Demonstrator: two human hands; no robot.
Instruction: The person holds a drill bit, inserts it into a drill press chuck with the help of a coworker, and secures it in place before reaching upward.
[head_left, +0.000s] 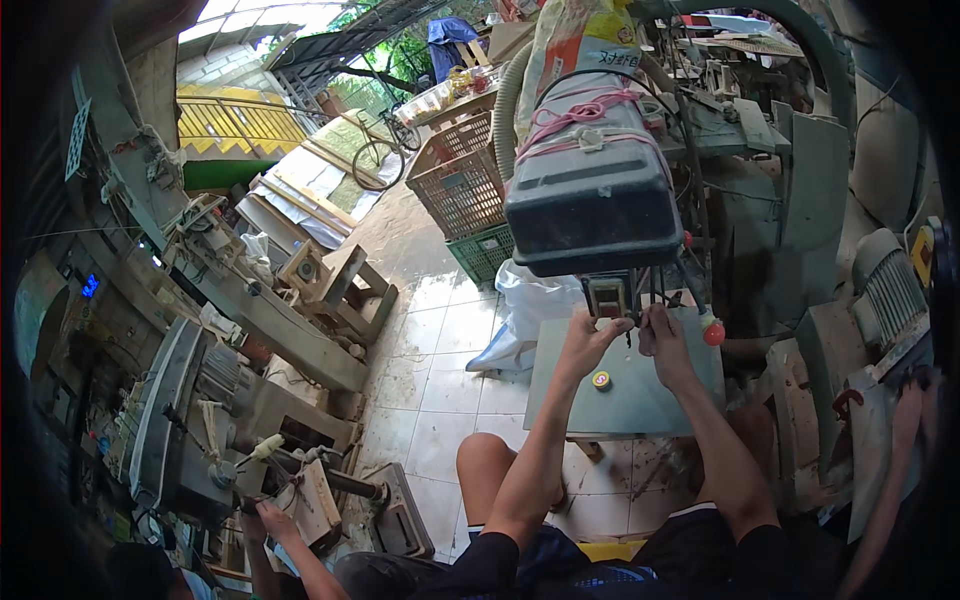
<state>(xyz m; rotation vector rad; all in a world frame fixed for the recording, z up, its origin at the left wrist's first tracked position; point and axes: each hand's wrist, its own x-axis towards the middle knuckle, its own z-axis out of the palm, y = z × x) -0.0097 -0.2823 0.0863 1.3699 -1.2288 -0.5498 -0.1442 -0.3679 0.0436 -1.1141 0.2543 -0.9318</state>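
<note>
- Left hand [585, 340] fingers curl up against the small switch box [607, 297] under the drill press head [592, 190].
- Right hand [662, 338] fingers pinch together by the spindle; what they hold is too small to tell.
- A yellow tape roll [601, 380] lies on the grey tabletop [640, 400], between both wrists.

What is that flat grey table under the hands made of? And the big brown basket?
The grey table looks like painted metal: flat, thin-edged, dull and smooth. The brown basket is probably moulded plastic: an even lattice of small square holes, all one colour.
</note>
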